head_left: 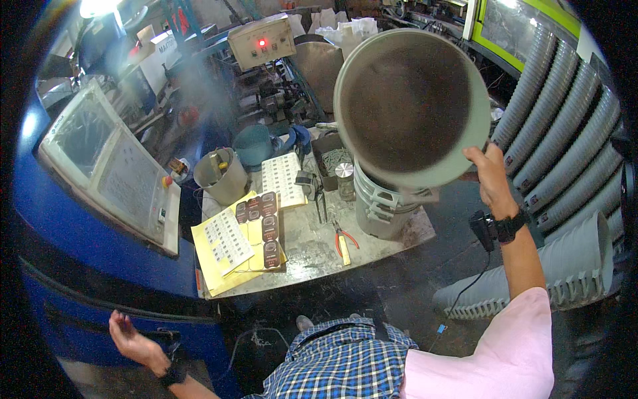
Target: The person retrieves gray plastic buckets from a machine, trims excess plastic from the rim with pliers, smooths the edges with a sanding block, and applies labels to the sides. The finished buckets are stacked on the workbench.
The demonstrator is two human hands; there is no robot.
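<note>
The bucket (412,106) is grey plastic, round and deep, with a thick rolled rim. It is held up in the air and tipped so its open mouth faces the camera, the dark inside showing bare. The right hand (492,176) grips its lower right rim. It hangs just above a stack of similar grey buckets (382,206) on the worktop (312,253).

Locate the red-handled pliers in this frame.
In the head view, the red-handled pliers lie on the worn grey worktable, right of centre, just left of the stack of grey buckets and right of the yellow sheets.
</note>
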